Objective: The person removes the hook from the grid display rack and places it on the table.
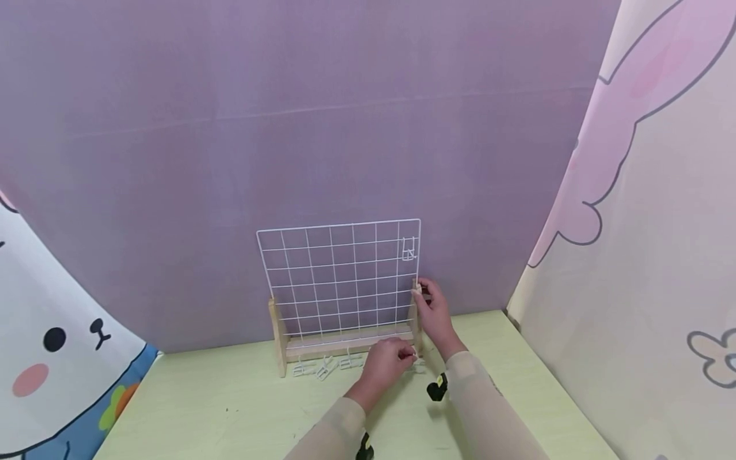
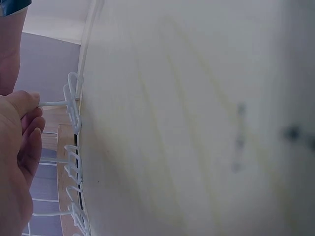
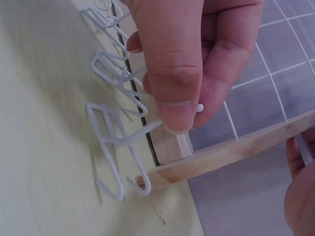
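Observation:
A white wire grid panel [image 1: 345, 281] stands in a wooden stand [image 1: 351, 343] with upright side posts. My left hand [image 1: 388, 361] pinches the straight prong of a white double wire hook [image 3: 110, 140] between thumb and finger, low beside the stand's right end. The same hook [image 2: 72, 108] shows in the left wrist view, close to the tabletop. My right hand [image 1: 432, 313] grips the right wooden post [image 1: 416, 319] near its top; part of it [image 3: 302, 189] shows beyond the post in the right wrist view. Another white hook [image 1: 408, 250] hangs at the panel's upper right.
Several loose white hooks [image 1: 324, 367] lie in a row along the stand's front. The pale yellow-green table [image 1: 230, 402] meets a purple backdrop [image 1: 345, 128] behind the panel. Printed cloths flank it left [image 1: 63, 364] and right [image 1: 644, 255].

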### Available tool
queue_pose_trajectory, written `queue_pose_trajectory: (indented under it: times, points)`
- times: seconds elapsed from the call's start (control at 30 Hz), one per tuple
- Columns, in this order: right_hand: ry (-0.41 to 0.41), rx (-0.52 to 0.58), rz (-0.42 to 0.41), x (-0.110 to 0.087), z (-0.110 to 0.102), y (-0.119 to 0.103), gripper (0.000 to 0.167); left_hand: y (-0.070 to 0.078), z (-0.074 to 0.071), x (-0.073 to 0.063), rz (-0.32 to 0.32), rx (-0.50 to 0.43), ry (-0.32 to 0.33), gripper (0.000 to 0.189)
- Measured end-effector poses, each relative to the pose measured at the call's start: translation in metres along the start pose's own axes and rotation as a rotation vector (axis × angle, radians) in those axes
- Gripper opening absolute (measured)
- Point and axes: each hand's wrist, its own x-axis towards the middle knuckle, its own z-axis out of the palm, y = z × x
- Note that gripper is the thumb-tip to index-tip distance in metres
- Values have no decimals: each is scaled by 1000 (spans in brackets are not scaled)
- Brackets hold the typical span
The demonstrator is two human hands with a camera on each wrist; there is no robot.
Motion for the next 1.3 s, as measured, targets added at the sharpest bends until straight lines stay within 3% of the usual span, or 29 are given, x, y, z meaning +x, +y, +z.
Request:
queue_pose_trajectory:
  times: [0.33, 0.87, 1.07, 1.17, 1.3]
  points:
    - [-6, -3, -11, 1, 0, 1, 29, 0, -2, 0, 4, 4, -5, 5]
    - [-10, 12, -4, 0, -1, -2, 30, 0, -4, 0, -18, -77, 13, 7]
    - [-5, -1, 3, 0, 0, -3, 33, -2, -7, 2, -55, -172, 46, 6]
    - [-13, -4, 0, -4, -1, -17, 33, -1, -10, 4, -83, -195, 51, 5]
    - [-17, -5, 13, -5, -2, -19, 32, -1, -16, 8, -104, -212, 49, 5]
